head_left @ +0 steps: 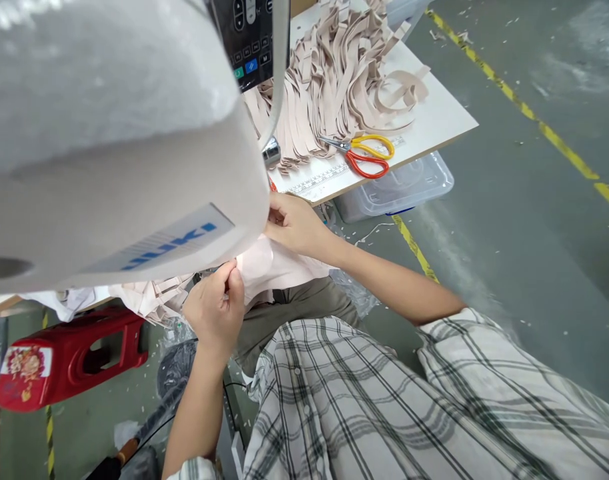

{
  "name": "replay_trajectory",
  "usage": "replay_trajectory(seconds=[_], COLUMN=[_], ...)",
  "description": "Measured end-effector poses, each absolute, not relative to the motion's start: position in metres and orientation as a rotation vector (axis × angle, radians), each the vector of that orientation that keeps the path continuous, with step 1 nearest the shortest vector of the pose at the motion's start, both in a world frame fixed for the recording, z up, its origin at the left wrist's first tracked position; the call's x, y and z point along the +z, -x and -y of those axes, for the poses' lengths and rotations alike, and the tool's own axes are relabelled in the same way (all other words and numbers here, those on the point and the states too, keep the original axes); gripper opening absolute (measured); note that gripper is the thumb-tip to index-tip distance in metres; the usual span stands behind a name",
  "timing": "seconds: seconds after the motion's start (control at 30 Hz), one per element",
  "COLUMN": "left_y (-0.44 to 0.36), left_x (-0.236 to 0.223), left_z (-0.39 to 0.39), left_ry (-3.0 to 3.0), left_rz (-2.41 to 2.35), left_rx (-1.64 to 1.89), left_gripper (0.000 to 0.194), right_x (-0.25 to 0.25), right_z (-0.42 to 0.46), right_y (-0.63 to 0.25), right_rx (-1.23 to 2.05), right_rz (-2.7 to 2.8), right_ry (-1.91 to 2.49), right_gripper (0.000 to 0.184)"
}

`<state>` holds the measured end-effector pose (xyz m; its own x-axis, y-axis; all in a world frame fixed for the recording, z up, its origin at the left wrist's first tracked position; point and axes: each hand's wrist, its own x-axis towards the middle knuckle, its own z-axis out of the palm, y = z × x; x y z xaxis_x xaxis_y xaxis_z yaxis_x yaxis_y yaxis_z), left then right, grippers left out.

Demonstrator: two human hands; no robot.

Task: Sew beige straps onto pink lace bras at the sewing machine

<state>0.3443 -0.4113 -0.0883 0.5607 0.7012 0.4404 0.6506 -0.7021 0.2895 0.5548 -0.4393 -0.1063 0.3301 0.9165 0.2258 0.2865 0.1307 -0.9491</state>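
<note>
A pale pink piece of fabric (pixel 279 267) hangs between my hands, over my lap at the table's front edge. My left hand (pixel 217 303) is closed, with thumb and fingers pinching the fabric's left edge. Farther right, my right hand (pixel 299 223) has its fingers bent together at the fabric's upper right part; its fingertips are partly hidden by the machine head. Above both hands looms the white sewing machine (pixel 174 220), which covers the needle area and the fabric's far edge.
On the white table (pixel 447 113) lie a heap of beige fabric strips (pixel 329 80) and scissors (pixel 367 153) with yellow and red handles. A control panel (pixel 249 40) stands behind the machine. Below are a clear plastic bin (pixel 409 187) and a red stool (pixel 74 360). More cloth pieces (pixel 154 300) hang at left.
</note>
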Motion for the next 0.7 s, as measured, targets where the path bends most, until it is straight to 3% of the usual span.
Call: replay_trajectory(seconds=[0.27, 0.43, 0.7], left_y=[-0.341, -0.34, -0.339], left_x=[-0.09, -0.089, -0.071], left_z=[0.412, 0.413, 0.416], left_ry=[-2.653, -2.468, -2.09], left_rz=[-1.16, -1.204, -1.178], left_rx=[0.855, 0.862, 0.514], left_gripper=[0.025, 0.019, 0.02], right_x=[-0.116, -0.125, -0.128], right_z=[0.444, 0.447, 0.481], right_y=[-0.554, -0.556, -0.529], right_rx=[0.724, 0.795, 1.099], right_rz=[1.147, 1.119, 0.778], right_ry=[1.324, 1.257, 1.135], right_gripper=[0.008, 0.021, 0.029])
